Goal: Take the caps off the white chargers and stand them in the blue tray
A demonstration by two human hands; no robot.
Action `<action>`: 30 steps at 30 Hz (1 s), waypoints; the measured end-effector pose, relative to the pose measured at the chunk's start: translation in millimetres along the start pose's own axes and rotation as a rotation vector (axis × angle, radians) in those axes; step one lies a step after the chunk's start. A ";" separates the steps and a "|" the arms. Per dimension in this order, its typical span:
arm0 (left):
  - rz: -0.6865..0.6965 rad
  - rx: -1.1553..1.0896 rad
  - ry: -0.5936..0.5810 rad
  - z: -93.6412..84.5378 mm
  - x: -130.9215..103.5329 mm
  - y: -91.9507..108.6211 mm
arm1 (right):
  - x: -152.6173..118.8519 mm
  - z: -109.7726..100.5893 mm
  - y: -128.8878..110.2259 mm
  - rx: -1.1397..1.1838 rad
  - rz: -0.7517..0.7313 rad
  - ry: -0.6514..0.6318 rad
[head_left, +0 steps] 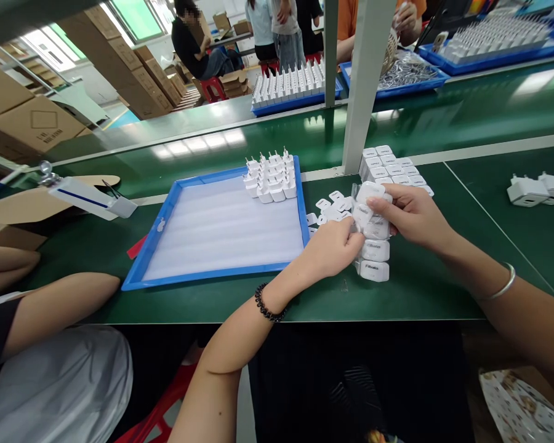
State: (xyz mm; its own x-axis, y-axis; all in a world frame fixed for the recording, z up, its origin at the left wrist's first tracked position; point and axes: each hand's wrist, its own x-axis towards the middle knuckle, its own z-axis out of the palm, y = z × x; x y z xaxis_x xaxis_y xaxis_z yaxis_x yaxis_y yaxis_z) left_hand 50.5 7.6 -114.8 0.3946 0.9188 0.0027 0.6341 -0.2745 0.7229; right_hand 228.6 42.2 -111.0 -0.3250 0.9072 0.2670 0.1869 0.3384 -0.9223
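Where both hands (pixel 335 247) (pixel 410 215) reach, white blocks (pixel 375 250) form a row.

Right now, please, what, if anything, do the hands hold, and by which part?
The right hand pinches a white piece by its edge; for the left hand I cannot tell.

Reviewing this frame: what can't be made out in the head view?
In the head view:
Right hand: some fingertips, hidden behind the white piece it pinches.
Left hand: curled fingers, hidden by the hand itself.
Loose white pieces: print too small to read.
White chargers: row cut off by the right edge.
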 end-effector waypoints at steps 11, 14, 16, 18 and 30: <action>0.044 -0.419 0.336 -25.3 7.0 -23.7 | 9.7 -32.3 -6.2 0.265 0.065 0.342; 0.090 -0.173 0.359 -12.3 0.7 -8.9 | 5.8 -25.3 -9.8 0.120 0.021 0.337; 0.102 -0.030 0.300 -4.6 -1.8 -1.6 | 2.7 -19.6 -10.9 0.029 -0.020 0.286; 0.120 0.044 0.224 -0.4 -2.1 0.2 | 0.4 -15.4 -10.7 -0.017 -0.051 0.230; 0.103 0.188 0.190 0.0 2.6 -9.1 | 3.3 -17.6 -5.7 0.055 0.024 0.153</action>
State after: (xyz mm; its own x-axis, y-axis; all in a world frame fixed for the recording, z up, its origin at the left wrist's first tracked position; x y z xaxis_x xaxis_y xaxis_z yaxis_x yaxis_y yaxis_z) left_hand 45.8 12.5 -121.4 0.3434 0.9151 0.2116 0.7164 -0.4009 0.5710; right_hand 242.8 47.7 -100.0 -0.1751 0.9437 0.2805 0.1406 0.3060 -0.9416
